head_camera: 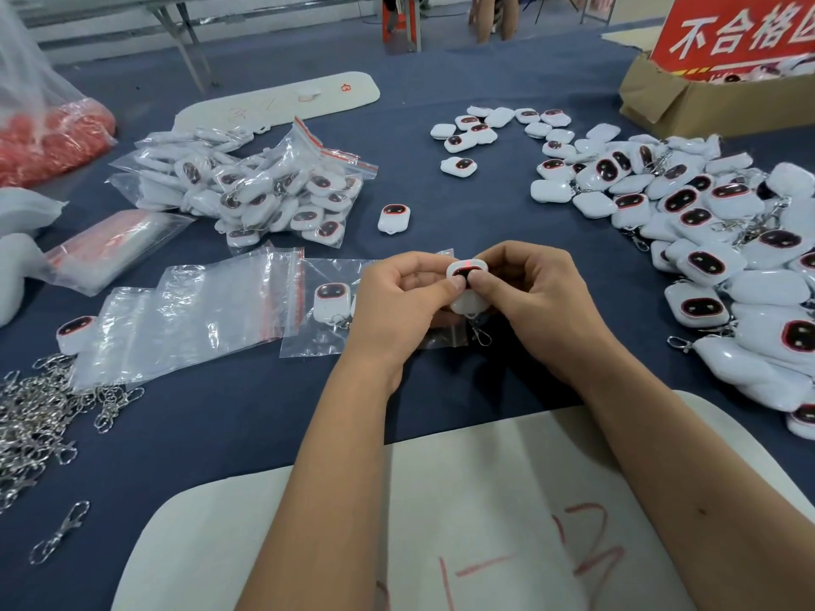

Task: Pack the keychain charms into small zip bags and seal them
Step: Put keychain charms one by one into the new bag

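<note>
White glossy plastic charm with a dark red-rimmed face (466,280) sits pinched between left hand (408,293) and right hand (536,293), long axis upright, metal clasp (480,332) dangling. Just left of the charm lies a clear red-striped zip bag (322,310), nearer the left hand; its mouth's direction is unclear.

Worktop (247,434): covered in dark blue cloth.
Cardboard box (688,103): far right, flaps open.
Red sign (741,33): white characters, standing in the box.
White board (507,500): near edge, red handwritten marks.
Folding table legs (185,41): background, far left.
</note>
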{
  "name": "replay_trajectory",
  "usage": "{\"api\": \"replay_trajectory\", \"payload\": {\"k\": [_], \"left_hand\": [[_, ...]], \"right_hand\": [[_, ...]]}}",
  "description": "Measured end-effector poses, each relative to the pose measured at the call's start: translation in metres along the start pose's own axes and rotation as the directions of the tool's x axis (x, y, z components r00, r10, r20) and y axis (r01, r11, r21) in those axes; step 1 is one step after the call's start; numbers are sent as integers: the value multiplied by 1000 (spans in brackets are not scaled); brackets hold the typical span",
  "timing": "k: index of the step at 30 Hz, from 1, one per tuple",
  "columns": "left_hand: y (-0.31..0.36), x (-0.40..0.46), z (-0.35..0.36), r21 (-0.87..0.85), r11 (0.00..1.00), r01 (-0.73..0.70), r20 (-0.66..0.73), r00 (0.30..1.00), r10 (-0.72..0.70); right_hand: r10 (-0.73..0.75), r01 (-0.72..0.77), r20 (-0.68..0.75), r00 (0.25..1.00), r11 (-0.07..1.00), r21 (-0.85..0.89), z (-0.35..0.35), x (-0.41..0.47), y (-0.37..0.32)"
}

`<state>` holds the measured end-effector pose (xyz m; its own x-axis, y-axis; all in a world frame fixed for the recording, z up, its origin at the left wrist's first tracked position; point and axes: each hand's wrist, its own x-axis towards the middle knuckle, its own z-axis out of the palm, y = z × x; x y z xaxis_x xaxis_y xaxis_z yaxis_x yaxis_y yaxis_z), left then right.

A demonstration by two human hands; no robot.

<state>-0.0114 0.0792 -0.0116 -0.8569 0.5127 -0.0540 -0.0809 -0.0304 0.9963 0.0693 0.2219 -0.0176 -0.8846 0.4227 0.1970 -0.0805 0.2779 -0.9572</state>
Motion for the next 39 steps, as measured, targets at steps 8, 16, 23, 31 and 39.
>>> {"api": "replay_trajectory", "payload": {"k": [8,16,23,31,39], "left_hand": [[1,0,1,9,1000,20,-51,999,-20],[5,-2,1,-1,997,72,-21,997,-72],[6,-2,0,-6,998,64,-34,997,-64],[-1,1,3,-12,1000,14,-32,999,-15],[-2,7,10,-1,999,-43,-298,954,40]], "right_hand": [[3,-4,33,999,998,55,1,-2,0],[-28,27,46,999,999,25,1,-2,0],[-51,50,68,996,999,14,1,-3,-1],[-61,61,51,997,998,13,0,-3,2],[-33,33,-47,998,999,-8,3,0,3]]}}
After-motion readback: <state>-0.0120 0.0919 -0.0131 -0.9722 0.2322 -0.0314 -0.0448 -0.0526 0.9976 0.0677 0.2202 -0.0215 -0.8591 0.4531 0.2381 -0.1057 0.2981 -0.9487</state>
